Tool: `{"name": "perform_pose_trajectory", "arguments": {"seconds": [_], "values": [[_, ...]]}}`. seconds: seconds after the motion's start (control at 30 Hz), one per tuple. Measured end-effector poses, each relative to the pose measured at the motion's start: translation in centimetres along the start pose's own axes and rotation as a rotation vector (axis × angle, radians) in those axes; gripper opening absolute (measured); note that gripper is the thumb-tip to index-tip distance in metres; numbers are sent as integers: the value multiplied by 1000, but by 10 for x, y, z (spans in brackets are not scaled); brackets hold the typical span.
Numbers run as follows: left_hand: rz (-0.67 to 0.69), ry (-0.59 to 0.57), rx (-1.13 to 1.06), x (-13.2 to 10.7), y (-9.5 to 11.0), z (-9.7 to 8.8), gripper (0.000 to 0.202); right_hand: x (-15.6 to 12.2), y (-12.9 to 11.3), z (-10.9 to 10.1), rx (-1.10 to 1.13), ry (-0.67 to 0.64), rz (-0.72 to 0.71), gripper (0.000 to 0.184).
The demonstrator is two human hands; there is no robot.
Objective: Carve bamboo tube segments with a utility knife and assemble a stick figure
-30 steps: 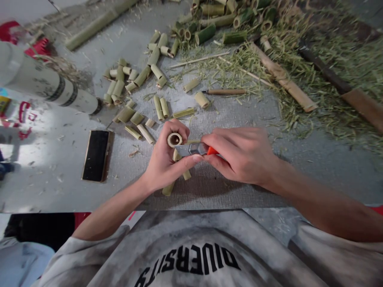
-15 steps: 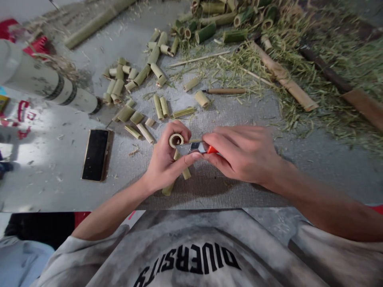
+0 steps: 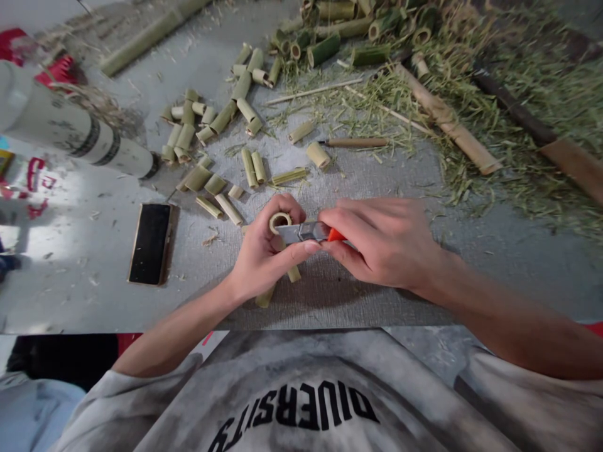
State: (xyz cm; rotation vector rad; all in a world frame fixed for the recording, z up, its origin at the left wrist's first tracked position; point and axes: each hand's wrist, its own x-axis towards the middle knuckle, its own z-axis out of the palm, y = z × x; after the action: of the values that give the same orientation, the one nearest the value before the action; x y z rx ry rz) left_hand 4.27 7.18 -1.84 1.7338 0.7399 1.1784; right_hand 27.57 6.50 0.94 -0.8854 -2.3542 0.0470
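Observation:
My left hand [image 3: 264, 245] is closed round a short bamboo tube [image 3: 281, 219], its open end facing up toward me. In my right hand [image 3: 384, 242] is a utility knife [image 3: 313, 231] with a red handle; most of the handle is hidden by my fingers. The knife's flat blade lies across the near rim of the tube, and my left thumb reaches along beside it to the right hand. Under my left hand, cut bamboo pieces [image 3: 294, 274] lie on the grey table [image 3: 343, 307].
Short bamboo pieces [image 3: 227, 118] lie beyond my hands. A carving tool [image 3: 358, 143] with a wooden handle rests near them. At left are a phone [image 3: 149, 243] and a white patterned cylinder [image 3: 61, 119]. Green shavings [image 3: 471, 163] and a long-bladed tool [image 3: 516, 110] are at right.
The knife blade has turned so its flat side now shows more broadly. My left hand and the bamboo tube have shifted very slightly right.

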Motion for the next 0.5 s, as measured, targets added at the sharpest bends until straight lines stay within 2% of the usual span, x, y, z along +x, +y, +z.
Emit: {"name": "perform_pose_trajectory", "arguments": {"seconds": [0.13, 0.5], "values": [[3, 1, 6, 4, -2, -5, 54, 0, 1, 1, 20, -30, -6, 24], [-26, -6, -64, 4, 5, -3, 45, 0, 1, -1, 4, -29, -20, 28]]}}
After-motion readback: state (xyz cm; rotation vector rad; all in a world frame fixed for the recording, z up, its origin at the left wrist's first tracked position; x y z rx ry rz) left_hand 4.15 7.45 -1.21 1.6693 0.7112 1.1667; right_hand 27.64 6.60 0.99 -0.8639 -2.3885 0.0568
